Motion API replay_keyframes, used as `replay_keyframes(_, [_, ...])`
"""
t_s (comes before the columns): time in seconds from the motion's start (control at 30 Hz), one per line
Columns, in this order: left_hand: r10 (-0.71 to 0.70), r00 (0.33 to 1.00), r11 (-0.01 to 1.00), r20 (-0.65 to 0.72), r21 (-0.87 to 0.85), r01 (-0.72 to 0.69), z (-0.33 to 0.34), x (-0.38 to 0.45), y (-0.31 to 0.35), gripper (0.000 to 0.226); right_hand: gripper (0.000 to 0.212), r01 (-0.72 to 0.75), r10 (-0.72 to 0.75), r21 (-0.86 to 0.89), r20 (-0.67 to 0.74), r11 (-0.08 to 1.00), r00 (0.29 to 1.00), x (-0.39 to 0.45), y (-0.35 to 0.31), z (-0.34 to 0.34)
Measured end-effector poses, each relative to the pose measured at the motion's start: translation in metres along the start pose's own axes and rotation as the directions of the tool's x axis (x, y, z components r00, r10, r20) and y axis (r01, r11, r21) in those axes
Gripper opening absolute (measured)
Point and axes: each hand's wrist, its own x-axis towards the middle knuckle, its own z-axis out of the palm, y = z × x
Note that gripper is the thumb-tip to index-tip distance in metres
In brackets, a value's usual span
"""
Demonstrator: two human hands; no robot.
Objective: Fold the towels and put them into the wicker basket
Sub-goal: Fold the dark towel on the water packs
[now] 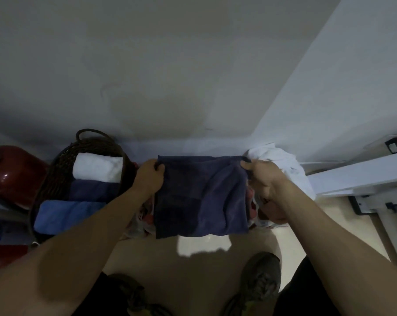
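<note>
Both hands up, dark navy towel stretched between them and hanging doubled over the floor. Left hand pinches the top-left corner, fingers curled on the cloth; right hand grips the top-right corner the same way. Wicker basket sits to the left by the wall — inside, side by side, a folded white towel, a navy one, a light blue one. White cloth heap lies behind the right hand — red extinguisher far left.
</note>
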Motion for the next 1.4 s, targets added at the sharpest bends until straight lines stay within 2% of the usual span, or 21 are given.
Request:
replay_keyframes(0.1, [-0.06, 0.998, 0.998, -0.021, 0.012, 0.06, 0.004, 0.023, -0.009, 0.026, 0.019, 0.095, -0.138, -0.213, -0.197, 0.972, 0.971, 0.034, 0.013, -0.007])
replay_keyframes(0.17, [-0.062, 0.998, 0.998, -0.008, 0.007, 0.062, 0.012, 0.035, -0.014, 0.022, 0.023, 0.121, -0.224, -0.366, -0.252, 0.923, 0.942, 0.058, 0.022, -0.012])
replay_keyframes(0.27, [-0.061, 0.998, 0.998, 0.031, 0.023, 0.06, 0.026, 0.048, -0.02, 0.023, 0.033, 0.112, -0.305, -0.586, -0.243, 0.803, 0.921, 0.086, 0.032, -0.015])
replay_keyframes(0.33, [-0.058, 0.998, 0.997, 0.005, 0.041, 0.057, 0.032, 0.055, -0.025, 0.028, 0.04, 0.096, -0.319, -0.661, -0.226, 0.745, 0.92, 0.1, 0.036, -0.015])
replay_keyframes(0.4, [-0.065, 0.997, 0.996, -0.046, 0.052, 0.067, 0.038, 0.061, -0.031, 0.028, 0.04, 0.145, -0.386, -0.718, -0.183, 0.681, 0.904, 0.111, 0.039, -0.014])
replay_keyframes(0.57, [-0.039, 0.987, 0.992, -0.157, 0.111, 0.057, 0.044, 0.068, -0.034, 0.013, 0.027, 0.261, -0.6, -0.814, -0.129, 0.519, 0.789, 0.121, 0.048, -0.012])
replay_keyframes(0.73, [-0.004, 0.982, 0.979, -0.187, 0.201, 0.042, 0.046, 0.075, -0.033, 0.015, 0.016, 0.314, -0.603, -0.785, -0.093, 0.534, 0.792, 0.129, 0.056, -0.015])
replay_keyframes(0.8, [-0.01, 0.984, 0.972, -0.18, 0.229, 0.052, 0.046, 0.078, -0.033, 0.021, 0.019, 0.328, -0.598, -0.812, -0.032, 0.483, 0.801, 0.131, 0.056, -0.016])
replay_keyframes(0.9, [-0.075, 0.986, 0.971, -0.152, 0.213, 0.107, 0.043, 0.079, -0.032, 0.028, 0.035, 0.309, -0.551, -0.887, 0.076, 0.344, 0.831, 0.134, 0.053, -0.018])
replay_keyframes(0.93, [-0.081, 0.987, 0.972, -0.136, 0.21, 0.108, 0.042, 0.079, -0.032, 0.025, 0.036, 0.309, -0.534, -0.898, 0.103, 0.313, 0.839, 0.135, 0.051, -0.018])
replay_keyframes(1.0, [-0.101, 0.99, 0.972, -0.098, 0.203, 0.119, 0.037, 0.079, -0.031, 0.003, 0.032, 0.316, -0.492, -0.905, 0.145, 0.285, 0.858, 0.138, 0.046, -0.018])
replay_keyframes(1.07, [-0.108, 0.992, 0.976, -0.071, 0.182, 0.119, 0.035, 0.082, -0.035, 0.021, 0.026, 0.318, -0.465, -0.904, 0.158, 0.287, 0.871, 0.141, 0.042, -0.018])
replay_keyframes(1.17, [-0.109, 0.994, 0.985, -0.026, 0.128, 0.111, 0.03, 0.082, -0.041, 0.01, 0.016, 0.343, -0.486, -0.886, 0.162, 0.312, 0.859, 0.14, 0.037, -0.021])
replay_keyframes(1.23, [-0.091, 0.995, 0.993, -0.041, 0.077, 0.094, 0.028, 0.077, -0.043, 0.018, 0.009, 0.402, -0.528, -0.864, 0.199, 0.303, 0.826, 0.139, 0.035, -0.021])
replay_keyframes(1.27, [-0.065, 0.996, 0.995, -0.063, 0.066, 0.069, 0.028, 0.075, -0.044, 0.02, 0.008, 0.419, -0.538, -0.841, 0.189, 0.343, 0.821, 0.138, 0.034, -0.021])
replay_keyframes(1.33, [-0.01, 0.993, 0.996, -0.118, 0.084, 0.02, 0.026, 0.071, -0.045, 0.026, 0.016, 0.387, -0.508, -0.759, 0.087, 0.523, 0.857, 0.136, 0.032, -0.021])
replay_keyframes(1.4, [0.026, 0.984, 0.995, -0.177, 0.103, -0.008, 0.024, 0.069, -0.048, 0.026, 0.02, 0.3, -0.369, -0.548, -0.017, 0.781, 0.929, 0.135, 0.029, -0.023])
